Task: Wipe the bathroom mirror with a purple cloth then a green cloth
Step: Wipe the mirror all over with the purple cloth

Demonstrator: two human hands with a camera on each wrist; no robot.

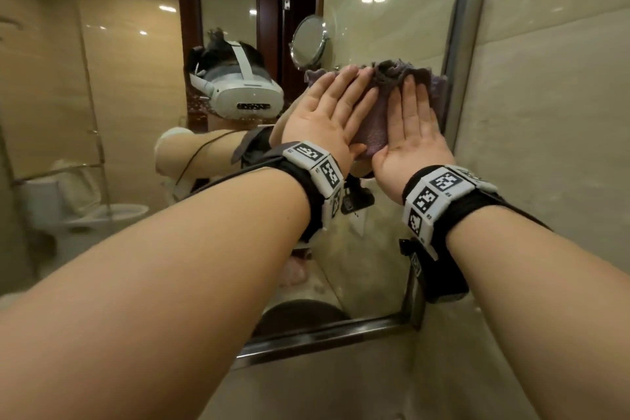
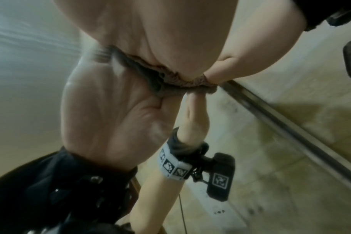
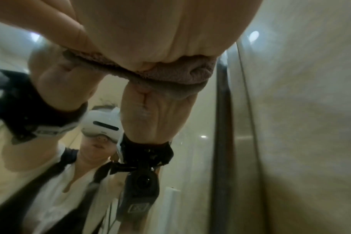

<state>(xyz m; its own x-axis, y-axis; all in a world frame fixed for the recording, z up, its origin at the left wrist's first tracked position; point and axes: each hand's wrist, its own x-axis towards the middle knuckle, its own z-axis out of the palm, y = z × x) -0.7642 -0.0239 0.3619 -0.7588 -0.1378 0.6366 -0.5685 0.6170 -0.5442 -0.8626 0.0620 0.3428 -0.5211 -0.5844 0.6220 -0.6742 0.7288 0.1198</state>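
At 2 o'clock on the steel-framed wall mirror point(image 1: 392, 27), you're pressing the crumpled purple terry cloth point(image 1: 376, 128) with left hand point(image 1: 324, 119) and right hand point(image 1: 410, 143), fingers straight, gripping nothing.

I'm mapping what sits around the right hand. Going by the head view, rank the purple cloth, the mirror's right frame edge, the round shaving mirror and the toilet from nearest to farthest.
From the right hand:
1. Purple cloth: directly under its flat fingers.
2. Mirror's right frame edge: just to its right.
3. Round shaving mirror: up and left, seen in the glass.
4. Toilet: far lower left, as a reflection.
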